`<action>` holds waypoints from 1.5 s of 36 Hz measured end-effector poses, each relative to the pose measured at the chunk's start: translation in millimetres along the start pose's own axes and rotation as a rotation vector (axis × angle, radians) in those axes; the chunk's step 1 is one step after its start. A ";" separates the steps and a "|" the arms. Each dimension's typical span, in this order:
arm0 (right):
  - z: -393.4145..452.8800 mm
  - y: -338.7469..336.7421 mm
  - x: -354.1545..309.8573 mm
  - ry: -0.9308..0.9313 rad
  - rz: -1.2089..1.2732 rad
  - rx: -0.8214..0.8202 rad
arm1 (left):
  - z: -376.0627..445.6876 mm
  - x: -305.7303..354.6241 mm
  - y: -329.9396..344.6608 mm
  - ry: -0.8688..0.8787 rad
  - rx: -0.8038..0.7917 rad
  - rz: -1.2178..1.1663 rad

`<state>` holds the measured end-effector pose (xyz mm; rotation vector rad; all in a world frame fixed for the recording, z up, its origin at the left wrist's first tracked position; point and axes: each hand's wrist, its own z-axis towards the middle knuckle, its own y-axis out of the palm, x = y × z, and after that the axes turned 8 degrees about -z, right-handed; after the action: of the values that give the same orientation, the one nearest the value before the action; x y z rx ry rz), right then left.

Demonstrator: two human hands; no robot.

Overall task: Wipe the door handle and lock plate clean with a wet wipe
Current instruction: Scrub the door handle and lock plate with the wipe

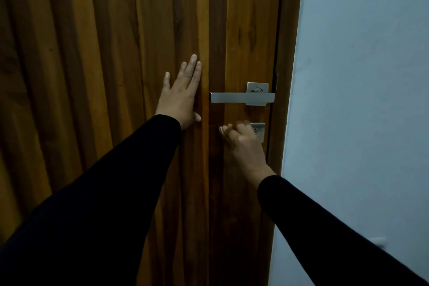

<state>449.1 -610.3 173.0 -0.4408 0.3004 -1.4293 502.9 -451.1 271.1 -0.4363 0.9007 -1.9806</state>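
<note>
A brushed-metal lever handle (241, 97) sticks out leftward from its square plate (257, 87) near the right edge of a brown wooden door (104, 53). Below it is a small square lock plate (261, 131), half covered by my right hand (243, 144). That hand's fingers are curled against the plate; whatever they hold is hidden, and no wet wipe shows. My left hand (181, 95) lies flat on the door to the left of the handle, fingers spread and pointing up, holding nothing. Both arms wear black sleeves.
The door has vertical grooved planks. Its wooden frame (287, 53) runs along the right of the handle, and a pale blue-grey wall (359, 100) fills the right side. The light is dim.
</note>
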 end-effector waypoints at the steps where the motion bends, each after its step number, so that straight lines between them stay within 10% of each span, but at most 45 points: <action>1: -4.7 1.8 -1.0 -0.018 -0.010 -0.010 | -0.5 -0.3 -0.2 0.000 0.001 -0.001; 9: -26.5 2.9 1.8 -0.059 0.098 0.001 | -1.4 -0.2 0.2 0.005 0.007 -0.018; 26: -29.4 -32.7 12.7 0.813 1.037 -0.166 | -25.7 6.9 16.8 -0.062 0.068 -0.276; 33: -32.1 -39.7 16.1 0.906 1.116 -0.200 | -68.7 25.8 32.9 -0.053 0.291 -0.489; 54: -39.2 -64.7 9.5 0.973 1.344 -0.309 | -95.1 67.0 43.8 0.071 0.038 -0.713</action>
<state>375.3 -629.4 169.0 0.2771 1.3161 -0.1461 434.6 -481.8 172.0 -0.7432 0.8123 -2.6655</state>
